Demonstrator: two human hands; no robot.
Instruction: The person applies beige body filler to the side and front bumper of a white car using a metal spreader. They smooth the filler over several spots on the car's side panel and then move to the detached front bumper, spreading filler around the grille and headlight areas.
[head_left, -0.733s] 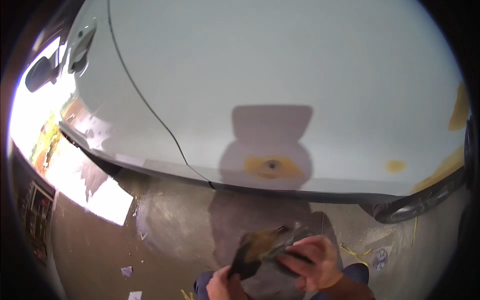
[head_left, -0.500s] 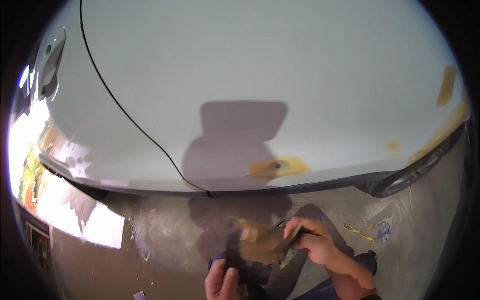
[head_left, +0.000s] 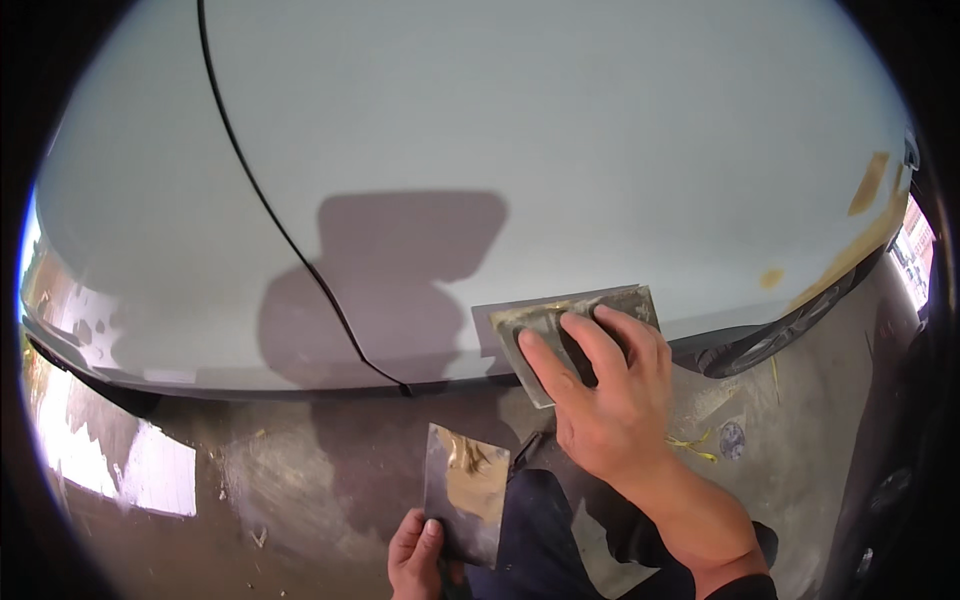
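My left hand (head_left: pixel 415 560), low in the view, grips the lower left edge of a dark flat mixing plate (head_left: pixel 440 515). Tan filler paste (head_left: pixel 478 487) is smeared over the plate's upper part. My right hand (head_left: pixel 625 415) is closed on a wide flat spreader (head_left: pixel 545 319), fingers laid across its face. The spreader lies at the lower part of a pale car body panel (head_left: pixel 600 150), tilted and seemingly touching it. A shadow borders its upper and left edges. Whatever is on the panel behind the spreader is hidden.
Tan filler patches (head_left: pixel 868 185) and a small spot (head_left: pixel 771 277) mark the panel's right side near a wheel (head_left: pixel 780 340). A dark seam (head_left: pixel 265 195) runs down the left. Yellow scraps (head_left: pixel 695 446) lie on the concrete floor (head_left: pixel 270 490). My knee (head_left: pixel 535 520) is below.
My right hand has moved up from beside the plate to the panel with the spreader, covering the tan patch there. The plate in my left hand is lower and steadier. The view has shifted right.
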